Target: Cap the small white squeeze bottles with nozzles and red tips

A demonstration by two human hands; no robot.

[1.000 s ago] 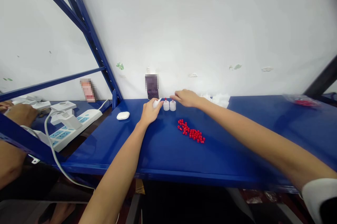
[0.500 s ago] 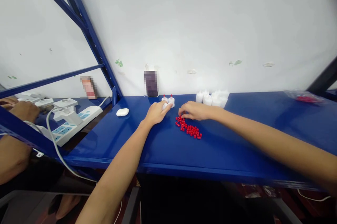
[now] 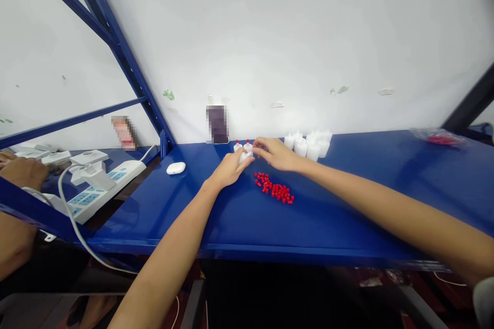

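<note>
My left hand (image 3: 228,167) is closed around a small white bottle (image 3: 244,156) on the blue table. Right beside that bottle is my right hand (image 3: 273,153), its thumb and fingers pinched together; whatever sits between them is too small to make out. Two white bottles with red caps (image 3: 247,144) stand just behind my left hand. A loose spread of small red caps (image 3: 276,190) lies on the table in front of my right hand. Several white bottles without red caps (image 3: 309,144) are grouped behind my right wrist.
A white earbud case (image 3: 176,168) lies to the left, and a phone (image 3: 217,124) leans on the wall. Farther left are a white power strip (image 3: 111,190), a blue metal frame (image 3: 127,56) and a co-worker's hand (image 3: 27,172). A clear plastic bag (image 3: 440,137) with red contents lies far right.
My right hand has moved from the red caps up and left to the bottle in my left hand. The left hand keeps its hold. The view has shifted slightly.
</note>
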